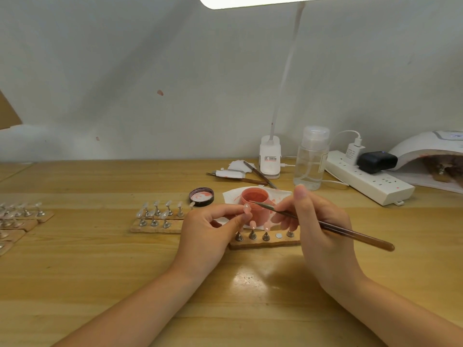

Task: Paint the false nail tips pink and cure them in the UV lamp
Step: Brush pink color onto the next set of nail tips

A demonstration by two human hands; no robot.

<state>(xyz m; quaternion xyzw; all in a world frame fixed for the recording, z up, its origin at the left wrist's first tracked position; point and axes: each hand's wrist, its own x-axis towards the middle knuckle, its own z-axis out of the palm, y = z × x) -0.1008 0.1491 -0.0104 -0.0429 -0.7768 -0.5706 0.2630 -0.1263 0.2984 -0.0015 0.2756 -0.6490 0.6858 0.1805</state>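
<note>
Your left hand [213,226] pinches one nail tip [247,208] just in front of the pink gel pot [255,200], while your right hand [315,221] grips the brush [325,225], bristles at that tip. You're mid-painting; next, I'd say, seat it on the wooden holder [263,242], then the UV lamp [431,159] far right.

Two bare arms are showing, reaching in from the bottom edge. No sleeves are covering them as far as the picture goes. The left hand [209,230] and the right hand [319,227] are wearing no rings, no watch and no gloves. The thumbnails are looking short and plain.
</note>
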